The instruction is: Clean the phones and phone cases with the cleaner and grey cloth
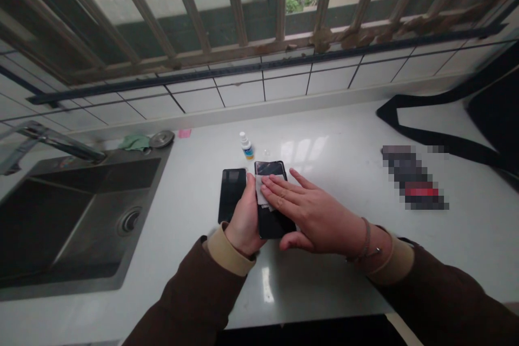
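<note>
A black smartphone [276, 225] is gripped at its left edge by my left hand [246, 220], thumb along the side. My right hand [314, 211] lies over it with stretched fingers, the fingertips pressing a white wipe [263, 194] flat against the screen. The thumb of that hand is spread away near the phone's lower right corner. Just left of the held phone, a second black smartphone [232, 194] lies on the counter, partly covered by my left hand. Behind the phones stands a small white spray bottle [246, 146] with a blue and yellow label.
At the left is a steel sink [101, 200] with a faucet [60, 140]. A green cloth [135, 142], a round metal strainer [162, 139] and a pink piece [185, 133] lie behind it. A black strap [438, 138] and a pixelated object [416, 178] rest on the white counter [344, 135] at right.
</note>
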A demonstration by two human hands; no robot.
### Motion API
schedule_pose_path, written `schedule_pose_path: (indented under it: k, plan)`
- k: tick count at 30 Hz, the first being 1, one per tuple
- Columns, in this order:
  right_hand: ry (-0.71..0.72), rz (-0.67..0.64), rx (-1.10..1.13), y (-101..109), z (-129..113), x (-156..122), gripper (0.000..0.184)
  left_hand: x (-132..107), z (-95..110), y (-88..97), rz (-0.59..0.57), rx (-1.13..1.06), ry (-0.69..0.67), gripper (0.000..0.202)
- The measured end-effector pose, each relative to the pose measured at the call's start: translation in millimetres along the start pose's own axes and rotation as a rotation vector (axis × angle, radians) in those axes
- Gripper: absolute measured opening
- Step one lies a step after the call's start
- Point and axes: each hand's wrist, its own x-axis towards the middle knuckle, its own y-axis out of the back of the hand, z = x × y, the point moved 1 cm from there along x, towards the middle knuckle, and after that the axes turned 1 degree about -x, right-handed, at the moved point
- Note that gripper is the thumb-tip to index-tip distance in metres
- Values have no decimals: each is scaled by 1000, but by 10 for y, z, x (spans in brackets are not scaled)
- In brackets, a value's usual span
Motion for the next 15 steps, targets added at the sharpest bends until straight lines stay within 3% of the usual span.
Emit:
schedule_pose_path:
  k: [3,6,10,15]
  plan:
    - [-99,17,-59,-21,36,4,106,7,-47,-8,-32,-5,-26,56]
    - [-109,19,-67,-31,36,12,110,-16,-53,-14,-16,11,-17,58]
    - [52,-25,13,-19,-68,27,111,-42,43,22,15,39,27,69]
    - [217,-68,29,31,-215,35,99,-34,191,115,-27,45,137,97]
